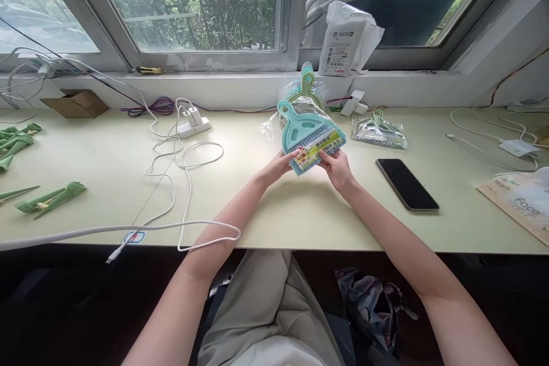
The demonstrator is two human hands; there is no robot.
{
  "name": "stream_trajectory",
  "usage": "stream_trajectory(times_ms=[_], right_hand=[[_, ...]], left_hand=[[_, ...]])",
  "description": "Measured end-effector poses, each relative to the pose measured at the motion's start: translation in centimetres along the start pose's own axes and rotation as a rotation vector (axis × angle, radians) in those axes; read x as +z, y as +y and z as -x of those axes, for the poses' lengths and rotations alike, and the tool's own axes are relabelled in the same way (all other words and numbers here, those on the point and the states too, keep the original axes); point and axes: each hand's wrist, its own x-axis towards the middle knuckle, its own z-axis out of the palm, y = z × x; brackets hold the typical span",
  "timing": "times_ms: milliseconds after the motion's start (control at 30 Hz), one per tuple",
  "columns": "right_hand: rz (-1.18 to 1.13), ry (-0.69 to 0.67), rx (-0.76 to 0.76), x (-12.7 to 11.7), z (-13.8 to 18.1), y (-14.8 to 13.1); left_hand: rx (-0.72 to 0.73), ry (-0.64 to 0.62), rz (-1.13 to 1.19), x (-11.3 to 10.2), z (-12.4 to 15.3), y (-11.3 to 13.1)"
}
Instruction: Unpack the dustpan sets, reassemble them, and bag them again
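Between my two hands is a small teal dustpan and brush set (309, 131), tilted, with a yellow-green printed label across its bristles. My left hand (281, 166) grips its lower left edge, the thumb on the front. My right hand (337, 167) pinches the lower right edge, thumb over the label. Behind it stands a stack of similar dustpan sets (306, 83), a green one in front, wrapped in clear plastic. Another green set (380, 130) in clear wrap lies to the right on the table.
A black phone (407, 185) lies right of my hands. White cables (174, 183) run from a power strip (194, 127) over the table's front edge. Green plastic pieces (54, 199) and a cardboard box (76, 103) are at left; a tissue pack (521, 200) is at right.
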Motion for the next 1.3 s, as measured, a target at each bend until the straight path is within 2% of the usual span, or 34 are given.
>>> stream_trajectory(times_ms=[133,267,367,433,633,800,900,1300], right_hand=[[-0.012,0.003,-0.014,-0.2,-0.2,0.1],[0.003,0.001,0.000,0.1,-0.1,0.3],[0.020,0.008,0.008,0.2,0.0,0.3],[0.013,0.019,-0.004,0.2,0.0,0.4],[-0.015,0.034,-0.024,-0.1,-0.2,0.1],[-0.023,0.027,-0.003,0.1,-0.2,0.1],[-0.024,0.023,0.009,0.2,-0.2,0.3],[-0.105,0.003,0.115,0.1,-0.4,0.1]], left_hand=[[-0.037,-0.007,0.008,0.5,0.1,-0.1],[0.129,0.068,0.054,1.3,0.0,-0.2],[0.174,0.114,0.068,2.0,0.0,-0.4],[0.158,0.107,0.078,2.2,0.0,-0.6],[-0.015,0.069,-0.019,2.2,0.3,-0.7],[0.097,0.112,0.059,2.0,0.0,-0.8],[0.071,0.166,0.037,1.8,-0.2,-0.9],[0.065,0.238,0.004,0.9,-0.6,-1.3]])
